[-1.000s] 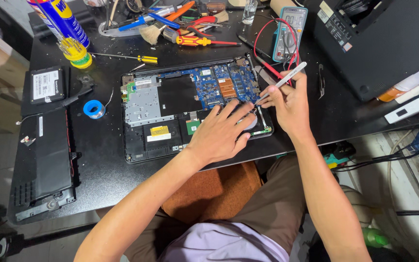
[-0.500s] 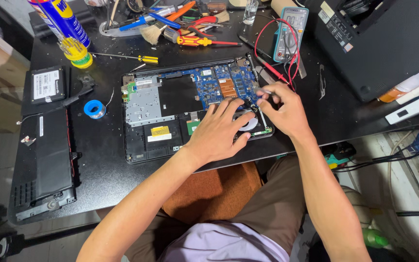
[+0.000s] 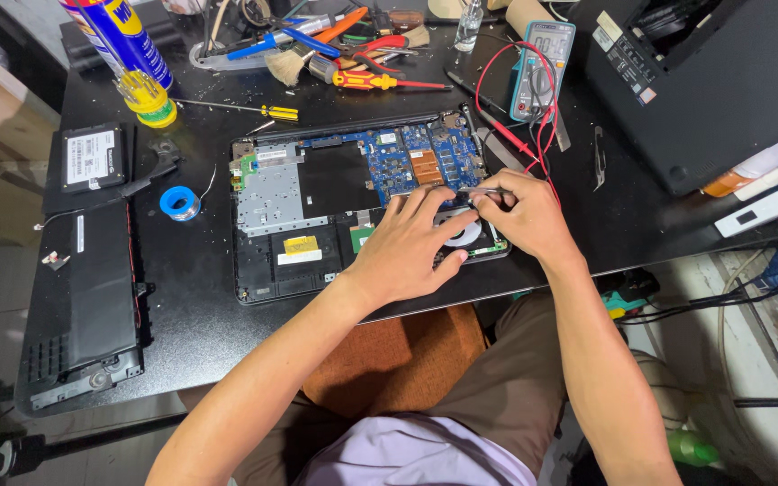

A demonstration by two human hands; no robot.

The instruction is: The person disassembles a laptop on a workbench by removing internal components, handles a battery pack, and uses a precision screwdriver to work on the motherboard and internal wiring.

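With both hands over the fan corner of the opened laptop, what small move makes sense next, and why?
Probably lower the slim tool's tip a little onto the board beside the fan. The right hand pinches the tool low over the opened laptop, and the left hand lies flat on that corner, bracing it. Whether the tip touches, I cannot tell.

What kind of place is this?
Most likely an electronics repair bench. An opened laptop lies with its circuit board bare on a black table, both hands working over its fan corner. A multimeter with red leads and screwdrivers lie above it, and a solder spool sits to its left.
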